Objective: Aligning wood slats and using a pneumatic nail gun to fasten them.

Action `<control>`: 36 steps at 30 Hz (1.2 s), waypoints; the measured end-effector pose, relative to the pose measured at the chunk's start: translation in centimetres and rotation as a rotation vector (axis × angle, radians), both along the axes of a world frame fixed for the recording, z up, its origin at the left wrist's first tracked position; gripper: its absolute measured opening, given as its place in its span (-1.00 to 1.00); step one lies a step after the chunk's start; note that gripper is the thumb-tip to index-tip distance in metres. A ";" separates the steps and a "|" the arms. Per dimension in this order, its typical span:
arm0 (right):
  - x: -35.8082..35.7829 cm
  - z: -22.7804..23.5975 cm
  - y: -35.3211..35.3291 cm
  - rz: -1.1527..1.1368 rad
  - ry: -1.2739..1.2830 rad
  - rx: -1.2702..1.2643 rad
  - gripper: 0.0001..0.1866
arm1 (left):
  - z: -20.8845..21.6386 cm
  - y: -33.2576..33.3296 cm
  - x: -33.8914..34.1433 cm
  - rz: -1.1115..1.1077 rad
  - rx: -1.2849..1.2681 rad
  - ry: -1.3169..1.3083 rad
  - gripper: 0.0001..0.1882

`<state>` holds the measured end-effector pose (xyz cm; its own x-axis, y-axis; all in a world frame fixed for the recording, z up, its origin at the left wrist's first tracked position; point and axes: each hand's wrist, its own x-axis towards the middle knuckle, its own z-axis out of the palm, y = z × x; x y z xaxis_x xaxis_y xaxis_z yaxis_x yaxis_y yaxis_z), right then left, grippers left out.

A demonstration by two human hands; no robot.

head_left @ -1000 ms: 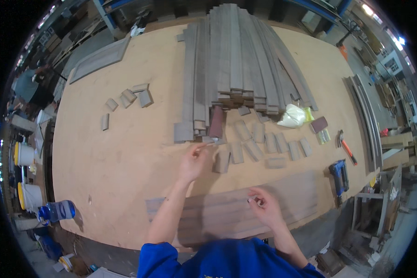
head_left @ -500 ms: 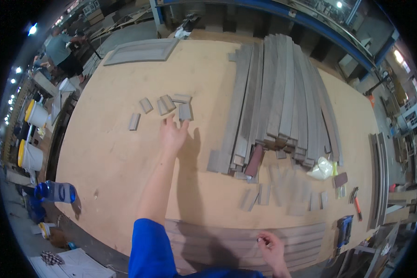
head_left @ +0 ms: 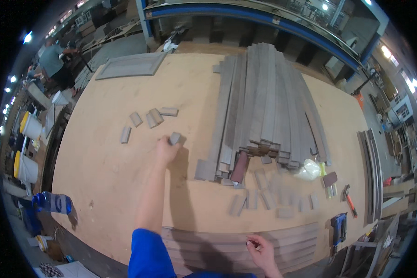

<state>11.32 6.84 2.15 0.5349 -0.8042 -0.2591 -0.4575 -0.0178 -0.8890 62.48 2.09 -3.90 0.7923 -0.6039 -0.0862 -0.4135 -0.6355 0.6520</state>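
My left hand (head_left: 166, 150) reaches over the left half of the table, pinching a small grey wooden block (head_left: 174, 138) that tilts up off the surface. Just beyond it lie a loose pair of similar blocks (head_left: 154, 118) and several single ones, such as the wooden block (head_left: 125, 135) at the far left. Close to my body, my right hand (head_left: 261, 251) hovers over grey slatted boards (head_left: 197, 236). Its fingers are curled together around something small and dark that I cannot make out.
A tall pile of grey wooden strips (head_left: 259, 102) covers the right middle. In front lie scattered short pieces (head_left: 251, 199), a white plastic bag (head_left: 309, 170), a hammer (head_left: 350, 201) and a blue staple gun (head_left: 338, 228). A blue water bottle (head_left: 55, 203) stands left; a person (head_left: 54, 62) works beyond.
My left hand has taken hold of a small wooden block and drawn it back toward me, away from the others. My right hand stays near the slatted boards. The view has shifted slightly.
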 end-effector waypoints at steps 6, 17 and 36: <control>-0.8 0.5 2.0 -0.040 -0.077 0.063 -0.79 | 0.7 11.1 -15.8 0.098 -0.547 0.787 -0.44; -1.6 1.9 4.5 -0.293 -0.406 0.740 -0.69 | 8.3 15.4 -38.8 -0.080 -0.354 1.176 -0.83; -8.3 9.6 7.6 0.033 -0.112 0.201 -0.76 | 14.2 15.6 -38.5 -0.725 -0.126 0.912 -0.81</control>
<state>2.98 14.40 11.70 0.5942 -0.7243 -0.3497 -0.3577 0.1514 -0.9215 23.95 17.65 10.34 -0.0655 -0.9337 -0.3521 0.0003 -0.3529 0.9357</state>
